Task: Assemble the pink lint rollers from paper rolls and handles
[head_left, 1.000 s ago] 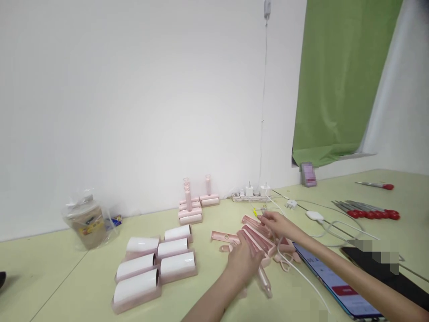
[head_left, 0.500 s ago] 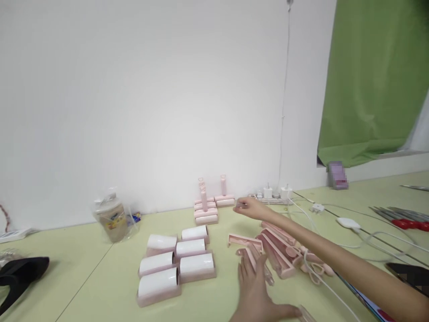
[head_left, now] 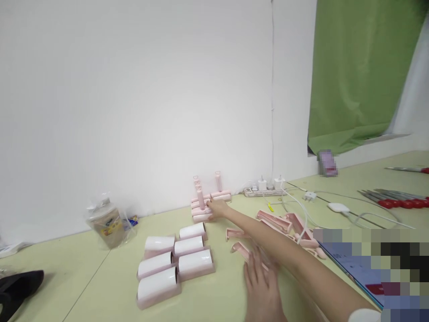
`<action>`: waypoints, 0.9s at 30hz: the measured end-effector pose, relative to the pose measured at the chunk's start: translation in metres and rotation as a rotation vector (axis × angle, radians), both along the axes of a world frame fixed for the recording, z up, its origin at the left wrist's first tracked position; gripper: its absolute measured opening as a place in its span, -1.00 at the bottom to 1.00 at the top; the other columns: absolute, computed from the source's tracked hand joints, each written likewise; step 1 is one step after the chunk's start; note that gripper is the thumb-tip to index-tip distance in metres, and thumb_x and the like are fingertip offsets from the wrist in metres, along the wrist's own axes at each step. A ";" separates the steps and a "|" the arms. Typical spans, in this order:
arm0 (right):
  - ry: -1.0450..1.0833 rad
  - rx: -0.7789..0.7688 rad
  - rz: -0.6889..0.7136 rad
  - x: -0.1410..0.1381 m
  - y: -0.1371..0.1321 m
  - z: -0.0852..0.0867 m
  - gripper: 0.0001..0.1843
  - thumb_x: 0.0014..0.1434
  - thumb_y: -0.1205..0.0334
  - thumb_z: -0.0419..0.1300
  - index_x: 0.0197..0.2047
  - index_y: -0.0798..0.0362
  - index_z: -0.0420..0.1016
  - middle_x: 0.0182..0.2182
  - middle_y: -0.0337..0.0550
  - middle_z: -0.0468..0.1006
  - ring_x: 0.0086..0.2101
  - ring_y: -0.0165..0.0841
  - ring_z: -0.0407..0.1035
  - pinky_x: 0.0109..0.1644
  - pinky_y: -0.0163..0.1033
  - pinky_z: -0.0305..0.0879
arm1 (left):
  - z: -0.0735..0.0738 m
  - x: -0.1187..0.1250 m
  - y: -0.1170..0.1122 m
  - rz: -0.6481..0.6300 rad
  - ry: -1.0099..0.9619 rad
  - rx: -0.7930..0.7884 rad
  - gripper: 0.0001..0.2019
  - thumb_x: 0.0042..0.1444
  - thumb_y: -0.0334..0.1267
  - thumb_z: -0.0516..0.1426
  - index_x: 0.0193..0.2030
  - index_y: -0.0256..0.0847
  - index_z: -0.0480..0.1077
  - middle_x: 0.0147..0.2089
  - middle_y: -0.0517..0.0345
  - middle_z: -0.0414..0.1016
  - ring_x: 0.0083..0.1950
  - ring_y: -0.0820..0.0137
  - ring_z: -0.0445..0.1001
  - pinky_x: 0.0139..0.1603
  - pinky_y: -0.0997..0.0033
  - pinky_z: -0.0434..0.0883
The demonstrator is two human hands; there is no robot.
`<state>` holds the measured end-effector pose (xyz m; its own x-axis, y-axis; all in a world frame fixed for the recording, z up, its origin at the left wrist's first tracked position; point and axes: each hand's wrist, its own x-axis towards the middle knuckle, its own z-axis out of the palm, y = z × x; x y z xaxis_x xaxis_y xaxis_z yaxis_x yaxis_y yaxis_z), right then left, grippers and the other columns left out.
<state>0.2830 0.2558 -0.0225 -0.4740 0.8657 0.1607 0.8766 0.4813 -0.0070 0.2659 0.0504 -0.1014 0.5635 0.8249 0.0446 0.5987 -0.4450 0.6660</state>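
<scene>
My right hand (head_left: 217, 208) reaches far across the table to a stack of pink roller handles (head_left: 201, 210) by the wall and touches its right side; its fingers are small and blurred. My left hand (head_left: 263, 286) lies flat near the front edge with fingers stretched out, holding nothing, over loose pink cover pieces (head_left: 239, 248). More pink covers (head_left: 284, 222) are heaped under my right forearm. Several white rolls in pink trays (head_left: 174, 264) sit in rows to the left of my hands.
A power strip with chargers (head_left: 264, 191) and white cables (head_left: 335, 208) lie at the back right. Red-handled screwdrivers (head_left: 395, 202) are at the far right. A bagged cup (head_left: 107, 223) stands left, a black object (head_left: 16, 288) lower left. A green curtain (head_left: 355, 76) hangs right.
My right hand has moved left from near the power strip to the stack of handles. My left hand slid slightly right and stays flat. The view shifted a little.
</scene>
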 end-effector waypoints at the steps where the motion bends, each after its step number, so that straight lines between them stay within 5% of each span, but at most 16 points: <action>1: -0.006 -0.004 0.008 0.002 -0.002 0.000 -0.68 0.20 0.17 0.06 -0.02 0.14 0.28 -0.09 -0.08 0.36 -0.17 -0.32 0.33 -0.13 -0.10 0.32 | -0.004 0.004 -0.003 -0.080 0.014 0.025 -0.05 -0.28 0.09 0.24 0.26 -0.08 -0.04 0.35 0.08 -0.49 0.30 -0.05 -0.56 0.21 -0.09 -0.54; 4: -0.002 0.002 0.019 0.009 -0.010 0.002 -0.67 0.19 0.15 0.06 -0.02 0.14 0.29 -0.09 -0.07 0.36 -0.16 -0.32 0.33 -0.12 -0.09 0.31 | -0.009 0.016 -0.007 -0.244 0.040 0.060 -0.46 -0.04 -0.02 0.12 0.14 0.17 0.17 0.35 0.25 -0.34 0.32 0.03 -0.51 0.16 -0.11 -0.62; 9: 0.078 0.091 -0.015 0.037 -0.035 0.022 -0.61 0.17 0.04 0.05 -0.05 0.14 0.31 -0.14 -0.08 0.39 -0.20 -0.33 0.34 -0.13 -0.10 0.29 | 0.003 0.024 0.005 -0.200 0.001 0.130 -0.31 -0.23 0.00 0.21 0.13 0.04 0.19 0.36 0.07 -0.37 0.33 0.03 -0.44 0.20 -0.11 -0.46; 18: 0.226 0.342 -0.098 0.127 -0.132 0.056 -0.51 0.10 -0.16 0.01 -0.06 0.02 0.32 -0.18 -0.16 0.44 -0.24 -0.30 0.37 -0.36 -0.31 0.19 | 0.006 0.012 0.079 -0.346 0.023 0.465 -0.34 -0.19 -0.19 0.16 0.15 -0.07 0.15 0.29 0.06 -0.02 0.30 0.08 -0.15 0.26 0.01 -0.18; 22: 0.234 0.347 -0.051 0.143 -0.169 0.051 -0.53 0.08 -0.15 0.03 -0.09 0.01 0.33 -0.23 -0.14 0.46 -0.33 -0.32 0.38 -0.42 -0.33 0.13 | 0.011 -0.010 0.090 -0.273 -0.029 0.458 -0.34 -0.11 -0.25 0.11 0.20 -0.21 0.08 0.20 -0.05 0.16 0.23 0.10 0.05 0.23 0.06 -0.01; 27: 0.169 0.294 0.149 0.142 -0.202 0.023 -0.54 0.02 -0.11 0.10 -0.08 -0.03 0.32 -0.27 -0.14 0.47 -0.32 -0.27 0.37 -0.38 -0.31 0.11 | -0.013 -0.081 0.067 0.008 -0.396 0.129 -0.58 0.02 -0.13 0.05 0.04 -0.17 0.30 0.09 -0.07 0.31 0.16 0.08 0.17 0.19 0.13 0.05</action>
